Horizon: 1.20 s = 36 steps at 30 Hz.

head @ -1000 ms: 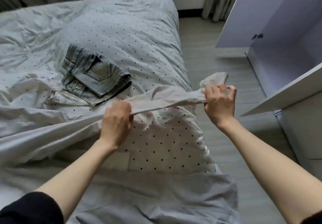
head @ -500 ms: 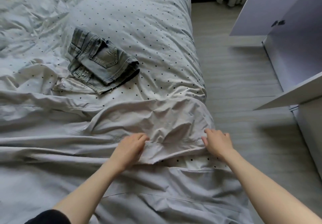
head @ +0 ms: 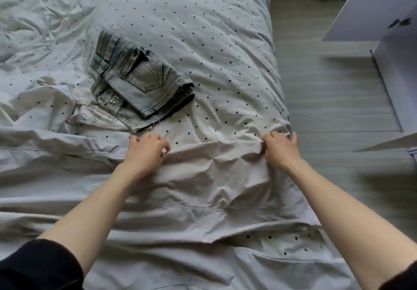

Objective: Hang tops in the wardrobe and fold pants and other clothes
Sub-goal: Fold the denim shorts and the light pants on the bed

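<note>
A pale grey, creased cotton garment (head: 209, 176) lies spread flat on the polka-dotted light bedcover (head: 203, 30), its long axis running from 9 to 3 o'clock across the near half of the bed, with a stitched seam crossing it the same way. Its far edge sits under both hands: the left hand (head: 144, 152) at about 10 o'clock of the cloth's middle has its fingers curled and pinching that edge, and the right hand (head: 279, 149) at about 2 o'clock bunches a fold of the same edge between thumb and curled fingers. At 11 o'clock from the hands, just beyond the garment, a folded pair of faded blue denim jeans (head: 137, 82) rests on the bedcover, back pocket up. At 2 o'clock stands an open white wardrobe door (head: 370, 7); its inside cannot be seen.
</note>
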Tool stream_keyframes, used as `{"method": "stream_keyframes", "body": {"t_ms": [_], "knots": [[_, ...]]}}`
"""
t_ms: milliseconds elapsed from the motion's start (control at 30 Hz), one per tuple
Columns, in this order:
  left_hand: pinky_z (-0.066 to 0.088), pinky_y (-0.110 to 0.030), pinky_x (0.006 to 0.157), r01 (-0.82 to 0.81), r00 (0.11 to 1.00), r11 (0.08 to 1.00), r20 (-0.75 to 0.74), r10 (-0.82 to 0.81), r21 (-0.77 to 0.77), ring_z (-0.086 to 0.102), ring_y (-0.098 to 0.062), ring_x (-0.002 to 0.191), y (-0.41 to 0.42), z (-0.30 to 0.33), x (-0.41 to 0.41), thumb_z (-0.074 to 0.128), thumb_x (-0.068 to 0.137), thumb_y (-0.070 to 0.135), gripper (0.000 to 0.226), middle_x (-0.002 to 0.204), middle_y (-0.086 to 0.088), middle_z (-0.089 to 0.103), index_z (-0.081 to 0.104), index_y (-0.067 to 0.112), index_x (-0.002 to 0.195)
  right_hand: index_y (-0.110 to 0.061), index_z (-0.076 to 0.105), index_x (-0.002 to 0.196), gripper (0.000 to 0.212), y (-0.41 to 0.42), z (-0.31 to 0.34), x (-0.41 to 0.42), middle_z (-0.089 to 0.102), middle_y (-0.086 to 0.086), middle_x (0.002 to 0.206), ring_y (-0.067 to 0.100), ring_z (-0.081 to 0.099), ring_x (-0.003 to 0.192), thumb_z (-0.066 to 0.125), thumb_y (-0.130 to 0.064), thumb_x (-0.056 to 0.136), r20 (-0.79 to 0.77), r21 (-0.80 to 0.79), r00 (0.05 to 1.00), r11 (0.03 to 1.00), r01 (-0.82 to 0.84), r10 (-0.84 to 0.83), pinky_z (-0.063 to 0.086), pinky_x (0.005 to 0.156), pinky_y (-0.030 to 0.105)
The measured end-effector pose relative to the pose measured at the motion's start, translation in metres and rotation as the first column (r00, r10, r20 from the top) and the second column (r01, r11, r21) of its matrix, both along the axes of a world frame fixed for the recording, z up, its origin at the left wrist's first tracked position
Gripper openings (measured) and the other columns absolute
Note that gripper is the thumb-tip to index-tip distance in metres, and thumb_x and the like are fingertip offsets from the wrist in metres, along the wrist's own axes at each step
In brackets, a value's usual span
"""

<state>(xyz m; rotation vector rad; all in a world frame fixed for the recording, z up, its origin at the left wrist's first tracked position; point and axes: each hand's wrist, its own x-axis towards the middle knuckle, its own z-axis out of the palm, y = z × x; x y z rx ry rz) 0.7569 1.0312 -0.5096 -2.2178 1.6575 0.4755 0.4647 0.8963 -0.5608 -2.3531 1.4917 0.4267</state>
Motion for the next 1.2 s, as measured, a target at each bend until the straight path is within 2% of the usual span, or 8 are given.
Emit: {"method": "stream_keyframes", "body": {"t_ms": [133, 233, 333, 467, 633, 800, 1000, 1200], "knots": [[0.023, -0.034, 0.08, -0.108, 0.991, 0.986, -0.065, 0.117, 0.124, 0.049, -0.013, 0.106, -0.005, 0.014, 0.025, 0.054, 0.092, 0.023, 0.019, 0.088, 0.016, 0.057, 0.063, 0.039, 0.092, -0.015, 0.06, 0.103, 0.025, -0.013, 0.01, -0.013, 0.06, 0.008, 0.113, 0.026, 0.052, 0.11, 0.044, -0.009, 0.085, 0.057, -0.158, 0.996, 0.984, 0.081, -0.073, 0.022, 0.101, 0.042], [0.025, -0.036, 0.086, -0.082, 0.992, 0.981, -0.079, 0.097, 0.178, 0.052, -0.016, 0.103, -0.011, 0.023, 0.033, 0.054, 0.092, 0.026, 0.013, 0.093, 0.011, 0.063, 0.063, 0.035, 0.094, -0.016, 0.062, 0.102, 0.025, -0.018, 0.017, -0.02, 0.06, 0.009, 0.108, 0.028, 0.052, 0.104, 0.046, -0.008, 0.085, 0.047, -0.224, 0.99, 0.965, 0.138, -0.131, 0.025, 0.089, 0.039], [0.029, -0.036, 0.084, -0.093, 0.996, 0.993, 0.0, 0.093, -0.075, 0.054, -0.023, 0.104, -0.013, 0.025, 0.027, 0.054, 0.091, 0.028, 0.01, 0.099, 0.001, 0.065, 0.064, 0.026, 0.09, -0.017, 0.062, 0.104, 0.026, -0.02, 0.019, -0.021, 0.06, 0.008, 0.109, 0.028, 0.052, 0.105, 0.044, -0.009, 0.087, 0.003, -0.261, 0.982, 0.948, 0.184, -0.19, 0.026, 0.085, 0.037], [0.031, -0.041, 0.082, -0.23, 0.969, 0.837, -0.039, 0.243, -0.497, 0.051, -0.032, 0.102, -0.024, 0.029, 0.02, 0.055, 0.091, 0.018, 0.016, 0.106, -0.012, 0.061, 0.066, 0.012, 0.101, -0.016, 0.061, 0.111, 0.028, -0.021, 0.018, -0.016, 0.058, 0.01, 0.115, 0.028, 0.047, 0.11, 0.044, -0.011, 0.09, 0.05, -0.277, 0.956, 0.916, 0.29, -0.288, 0.026, 0.09, 0.039], [0.04, -0.048, 0.089, -0.097, 0.995, 0.778, -0.053, 0.082, -0.62, 0.051, -0.037, 0.114, -0.003, 0.015, -0.022, 0.055, 0.085, 0.0, 0.037, 0.125, -0.02, 0.053, 0.056, 0.003, 0.121, -0.018, 0.038, 0.143, 0.049, 0.037, 0.01, 0.003, 0.031, 0.008, 0.151, 0.024, 0.03, 0.138, 0.047, -0.029, 0.096, 0.253, -0.202, 0.93, 0.925, 0.321, -0.267, 0.016, 0.111, 0.052], [0.037, -0.06, 0.098, 0.171, 0.984, 0.91, 0.025, -0.175, -0.378, 0.049, -0.036, 0.125, 0.076, -0.027, -0.085, 0.04, 0.084, 0.024, 0.044, 0.136, -0.016, 0.052, 0.063, 0.015, 0.121, -0.014, 0.057, 0.13, 0.064, 0.139, -0.002, 0.007, 0.048, 0.016, 0.14, 0.035, 0.049, 0.126, 0.079, -0.021, 0.07, 0.218, -0.224, 0.976, 0.974, 0.026, 0.024, 0.034, 0.096, 0.067], [0.028, -0.06, 0.104, 0.224, 0.973, 0.949, 0.001, -0.229, -0.221, 0.044, -0.037, 0.129, 0.125, -0.039, -0.102, 0.035, 0.084, 0.03, 0.053, 0.141, -0.016, 0.046, 0.054, 0.017, 0.132, -0.014, 0.058, 0.129, 0.067, 0.212, 0.001, -0.024, 0.047, 0.016, 0.141, 0.036, 0.045, 0.129, 0.081, -0.024, 0.067, 0.184, -0.144, 0.982, 0.989, -0.008, 0.035, 0.032, 0.096, 0.068], [0.038, -0.06, 0.096, 0.159, 0.977, 0.975, -0.117, -0.178, -0.155, 0.05, -0.038, 0.123, 0.196, -0.022, -0.157, 0.073, 0.077, 0.021, 0.052, 0.135, -0.018, 0.052, 0.059, 0.015, 0.127, -0.016, 0.065, 0.121, 0.059, 0.291, 0.028, -0.046, 0.055, 0.013, 0.134, 0.031, 0.053, 0.122, 0.082, -0.031, 0.066, 0.114, -0.078, 0.979, 0.984, -0.162, 0.17, 0.041, 0.09, 0.065]]}}
